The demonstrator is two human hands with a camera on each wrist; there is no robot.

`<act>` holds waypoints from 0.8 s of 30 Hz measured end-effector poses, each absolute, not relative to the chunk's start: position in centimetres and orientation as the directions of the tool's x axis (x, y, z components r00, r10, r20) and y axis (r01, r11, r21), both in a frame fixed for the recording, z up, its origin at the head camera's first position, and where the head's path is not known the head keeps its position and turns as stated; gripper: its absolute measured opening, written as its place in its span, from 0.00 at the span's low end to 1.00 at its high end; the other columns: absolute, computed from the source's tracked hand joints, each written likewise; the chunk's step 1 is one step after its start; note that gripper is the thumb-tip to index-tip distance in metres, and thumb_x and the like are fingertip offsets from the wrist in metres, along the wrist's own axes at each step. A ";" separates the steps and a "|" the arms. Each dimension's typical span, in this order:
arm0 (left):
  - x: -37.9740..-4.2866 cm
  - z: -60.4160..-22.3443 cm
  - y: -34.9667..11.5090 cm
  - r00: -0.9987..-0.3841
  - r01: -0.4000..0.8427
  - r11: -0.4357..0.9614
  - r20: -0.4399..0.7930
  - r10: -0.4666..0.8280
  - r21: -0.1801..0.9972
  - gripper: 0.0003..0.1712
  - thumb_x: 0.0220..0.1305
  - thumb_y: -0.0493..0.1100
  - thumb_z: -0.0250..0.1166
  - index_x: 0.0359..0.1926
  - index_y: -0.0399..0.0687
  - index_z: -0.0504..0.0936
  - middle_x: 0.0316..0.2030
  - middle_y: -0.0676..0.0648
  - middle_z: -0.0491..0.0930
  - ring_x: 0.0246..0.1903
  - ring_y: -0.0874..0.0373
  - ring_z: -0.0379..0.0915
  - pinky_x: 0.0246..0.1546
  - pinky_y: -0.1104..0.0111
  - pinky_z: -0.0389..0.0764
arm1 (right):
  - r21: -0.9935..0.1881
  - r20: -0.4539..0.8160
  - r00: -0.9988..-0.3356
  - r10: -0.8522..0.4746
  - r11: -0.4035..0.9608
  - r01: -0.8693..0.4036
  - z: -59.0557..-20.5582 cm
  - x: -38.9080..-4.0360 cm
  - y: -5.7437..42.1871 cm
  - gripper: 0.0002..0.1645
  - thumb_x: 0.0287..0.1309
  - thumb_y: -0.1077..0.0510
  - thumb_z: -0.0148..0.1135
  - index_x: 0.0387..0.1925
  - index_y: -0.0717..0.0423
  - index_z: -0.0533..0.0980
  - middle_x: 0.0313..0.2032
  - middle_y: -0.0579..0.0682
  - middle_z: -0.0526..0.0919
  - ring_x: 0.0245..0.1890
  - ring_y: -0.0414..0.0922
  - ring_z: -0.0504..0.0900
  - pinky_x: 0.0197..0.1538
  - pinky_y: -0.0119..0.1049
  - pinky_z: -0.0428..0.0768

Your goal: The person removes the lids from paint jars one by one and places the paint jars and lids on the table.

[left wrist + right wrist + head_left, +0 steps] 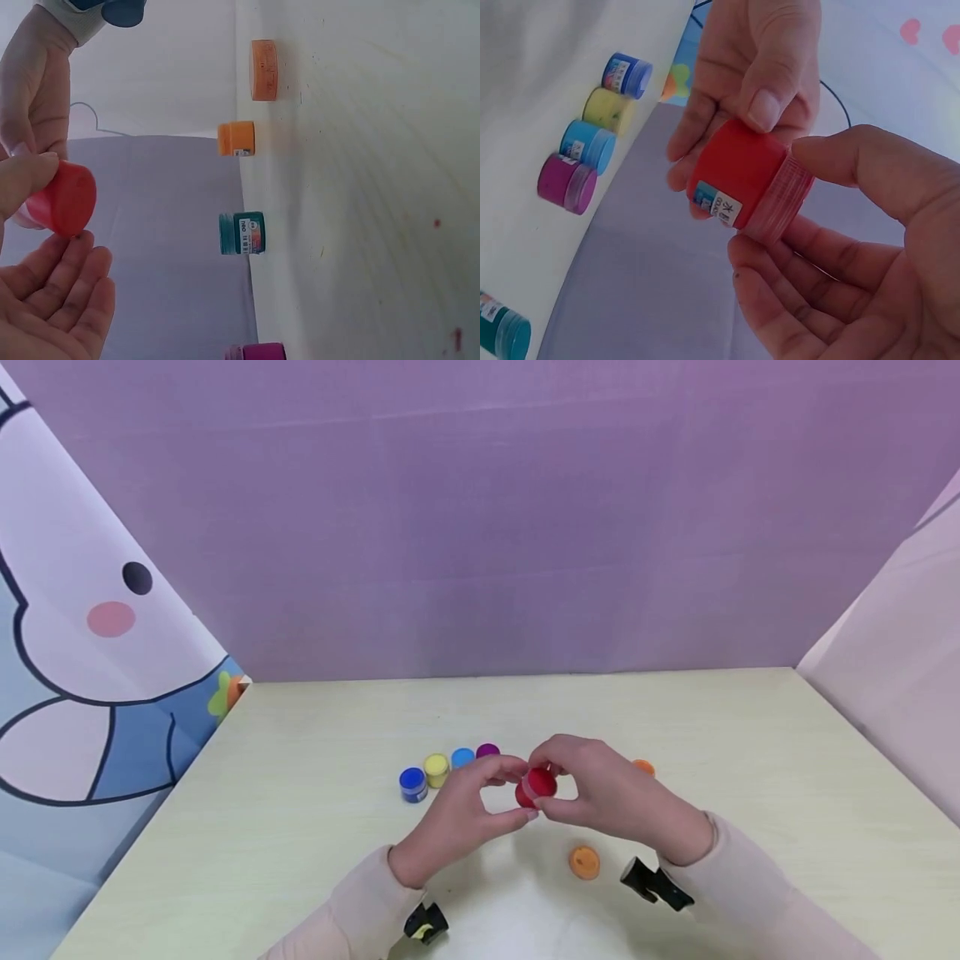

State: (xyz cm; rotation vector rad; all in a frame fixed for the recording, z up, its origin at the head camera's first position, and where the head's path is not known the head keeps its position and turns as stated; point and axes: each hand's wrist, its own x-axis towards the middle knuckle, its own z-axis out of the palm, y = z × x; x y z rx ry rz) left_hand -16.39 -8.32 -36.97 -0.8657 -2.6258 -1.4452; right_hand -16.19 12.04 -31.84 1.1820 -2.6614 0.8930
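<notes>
A small red paint jar (536,787) with a clear ribbed cap is held above the table between both hands. My left hand (471,806) pinches the jar's red body between thumb and fingers, the thumb lying on its side in the right wrist view. With thumb and fingertips, my right hand (611,789) grips the cap (778,201) at the other end. The jar is tilted, and a printed label (718,202) shows on its side. Whether the cap sits loose or tight cannot be told.
Blue (413,784), yellow (437,770), light blue (462,757) and purple (488,750) jars stand in a row behind the left hand. Farther right are a teal jar (242,233) and an orange jar (237,139). A flat round orange piece (584,862) lies nearer on the table (315,727).
</notes>
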 end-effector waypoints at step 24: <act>-16.6 -37.5 -8.2 -0.820 0.504 0.332 0.322 0.473 0.797 0.22 0.52 0.46 0.72 0.50 0.50 0.81 0.45 0.59 0.82 0.47 0.65 0.75 0.51 0.61 0.77 | -0.518 0.316 -0.683 -0.658 0.484 -0.706 -31.4 -16.3 11.7 0.12 0.49 0.60 0.70 0.38 0.53 0.79 0.34 0.38 0.80 0.34 0.34 0.77 0.41 0.29 0.80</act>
